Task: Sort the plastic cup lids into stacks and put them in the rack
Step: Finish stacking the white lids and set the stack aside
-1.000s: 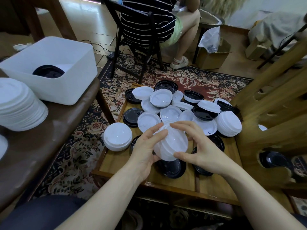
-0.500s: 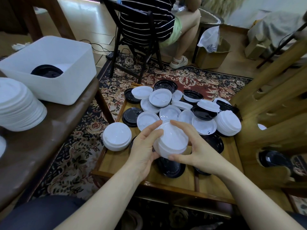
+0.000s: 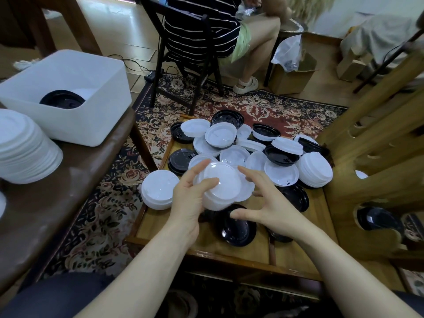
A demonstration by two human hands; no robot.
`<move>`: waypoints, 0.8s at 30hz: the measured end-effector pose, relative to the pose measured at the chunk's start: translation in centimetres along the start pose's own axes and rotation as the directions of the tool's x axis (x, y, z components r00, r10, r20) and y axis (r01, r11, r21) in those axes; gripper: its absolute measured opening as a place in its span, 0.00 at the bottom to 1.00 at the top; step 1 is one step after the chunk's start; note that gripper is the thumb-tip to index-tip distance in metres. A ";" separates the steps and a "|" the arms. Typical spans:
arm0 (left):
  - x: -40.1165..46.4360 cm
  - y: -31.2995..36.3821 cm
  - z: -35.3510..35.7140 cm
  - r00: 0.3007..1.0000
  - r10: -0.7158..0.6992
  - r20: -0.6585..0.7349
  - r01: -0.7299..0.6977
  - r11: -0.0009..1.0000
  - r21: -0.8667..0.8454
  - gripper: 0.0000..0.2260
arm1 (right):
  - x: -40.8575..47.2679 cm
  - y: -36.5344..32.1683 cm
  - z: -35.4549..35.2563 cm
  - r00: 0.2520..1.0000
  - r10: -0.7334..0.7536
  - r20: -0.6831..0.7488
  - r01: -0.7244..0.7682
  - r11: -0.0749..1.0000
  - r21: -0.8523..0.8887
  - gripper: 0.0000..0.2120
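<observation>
- A person's left hand point(image 3: 190, 203) grips a small stack of white lids point(image 3: 220, 189) above a wooden tray point(image 3: 206, 251), thumb across the top lid and fingers point(image 3: 199, 167) curled round the far rim.
- The right hand point(image 3: 273, 203) hovers just beside the stack, thumb and fingers spread in a wide claw and holding nothing; whether a fingertip brushes the rim cannot be told.
- Loose white lids point(image 3: 234, 154) and black lids point(image 3: 238, 228) lie mixed and overlapping on the tray; tidier white stacks stand at its left edge point(image 3: 158, 189) and right side point(image 3: 316, 168).
- On the dark tabletop point(image 3: 57, 203) at left sit a white bin point(image 3: 91, 125) with a black lid inside and a tall white stack point(image 3: 25, 152).
- The wooden rack point(image 3: 378, 138) stands just right of the tray, a black lid point(image 3: 376, 219) showing in one lower slot.
- The step in hand appears to be building the held stack. To do it well, the right hand should pick only white lids facing the same way as the stack and press each down until it nests.
- The left hand does best keeping its hold on the rim, so the thin plastic neither buckles nor fans out.
- A slanted lid would likely tip the pile on the way to the rack, so squaring the edges first seems wise.
- Much of the tray is not yet sorted.
</observation>
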State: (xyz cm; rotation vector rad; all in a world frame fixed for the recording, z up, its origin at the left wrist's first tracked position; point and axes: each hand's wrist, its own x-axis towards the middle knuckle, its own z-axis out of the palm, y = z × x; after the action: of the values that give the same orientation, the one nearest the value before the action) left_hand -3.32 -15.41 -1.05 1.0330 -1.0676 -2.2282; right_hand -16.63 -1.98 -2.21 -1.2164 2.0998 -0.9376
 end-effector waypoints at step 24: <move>0.3 0.8 -0.9 0.990 -0.038 -0.136 0.025 0.995 -0.094 0.17 | 1.3 4.2 2.1 0.939 -0.271 -0.210 0.030 0.674 -0.738 0.16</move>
State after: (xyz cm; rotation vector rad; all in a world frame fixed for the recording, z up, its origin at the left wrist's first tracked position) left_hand -2.74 -16.56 -0.91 1.1525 -0.8867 -2.1732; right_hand -17.88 -2.29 -6.94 -1.7409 2.7996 -0.3234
